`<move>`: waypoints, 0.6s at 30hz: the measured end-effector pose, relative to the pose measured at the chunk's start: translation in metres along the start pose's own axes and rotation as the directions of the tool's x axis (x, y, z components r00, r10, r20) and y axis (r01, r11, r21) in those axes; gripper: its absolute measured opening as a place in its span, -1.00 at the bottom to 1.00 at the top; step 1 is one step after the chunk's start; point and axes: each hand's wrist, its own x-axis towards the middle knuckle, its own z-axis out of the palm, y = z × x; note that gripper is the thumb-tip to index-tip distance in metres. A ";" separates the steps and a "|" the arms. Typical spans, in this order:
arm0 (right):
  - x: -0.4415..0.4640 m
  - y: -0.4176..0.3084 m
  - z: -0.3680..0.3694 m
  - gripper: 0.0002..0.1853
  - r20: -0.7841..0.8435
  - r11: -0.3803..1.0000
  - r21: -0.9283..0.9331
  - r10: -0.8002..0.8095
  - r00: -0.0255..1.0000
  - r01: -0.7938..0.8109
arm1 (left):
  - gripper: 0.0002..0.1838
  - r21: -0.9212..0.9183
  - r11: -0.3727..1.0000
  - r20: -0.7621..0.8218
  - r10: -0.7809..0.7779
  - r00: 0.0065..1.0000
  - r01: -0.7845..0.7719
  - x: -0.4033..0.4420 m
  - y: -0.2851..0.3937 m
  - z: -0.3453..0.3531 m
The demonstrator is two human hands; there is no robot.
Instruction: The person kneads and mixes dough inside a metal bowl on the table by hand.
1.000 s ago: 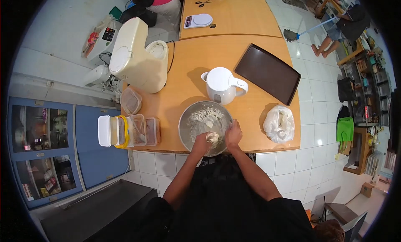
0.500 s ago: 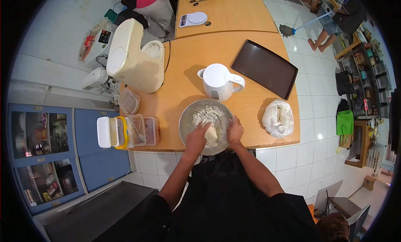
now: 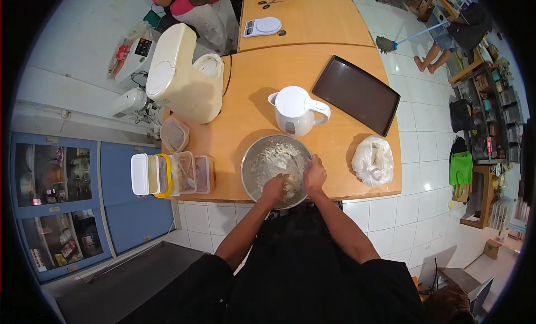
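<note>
A metal mixing bowl [image 3: 247, 172] stands at the front edge of the table, with loose flour [image 3: 274, 155] over its far inner side. My left hand [image 3: 274, 187] is down inside the bowl, its fingers curled into a lump of pale dough [image 3: 291, 185]; the fingertips are hidden. On the right side, my right hand [image 3: 315, 176] grips the bowl's rim, thumb on top. Just behind the bowl is a white electric kettle [image 3: 293, 113], its handle pointing right.
Left of the bowl are plastic tubs [image 3: 183, 173] and a cream stand mixer [image 3: 184, 81]. To the right lie a knotted plastic bag [image 3: 373, 161] and a dark baking tray [image 3: 357, 94]. A kitchen scale [image 3: 263, 27] sits farther back. One person [image 3: 204, 17] stands behind; another [image 3: 455, 36] mops.
My left hand has shifted slightly right and curled deeper into the dough, which is now more covered. My right hand keeps its hold on the rim.
</note>
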 end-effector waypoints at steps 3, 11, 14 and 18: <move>0.001 0.000 -0.006 -0.88 0.023 1.000 -0.029 -0.003 1.000 0.004 | -0.17 -0.017 0.998 -0.015 -0.054 0.998 0.054 -0.008 0.019 -0.020; 0.003 -0.001 -0.007 -0.89 0.045 0.999 -0.035 -0.007 0.999 0.009 | -0.23 0.132 0.991 0.054 -0.038 0.998 0.031 -0.002 0.021 0.005; 0.002 0.001 -0.004 -0.91 0.022 0.998 -0.049 -0.030 0.999 0.031 | -0.28 0.126 0.990 0.018 0.054 0.998 -0.056 0.008 0.000 0.013; 0.001 0.006 0.002 -0.92 -0.010 0.998 -0.058 -0.027 1.000 0.027 | -0.36 0.094 0.984 0.049 0.147 0.988 -0.151 0.004 -0.014 0.012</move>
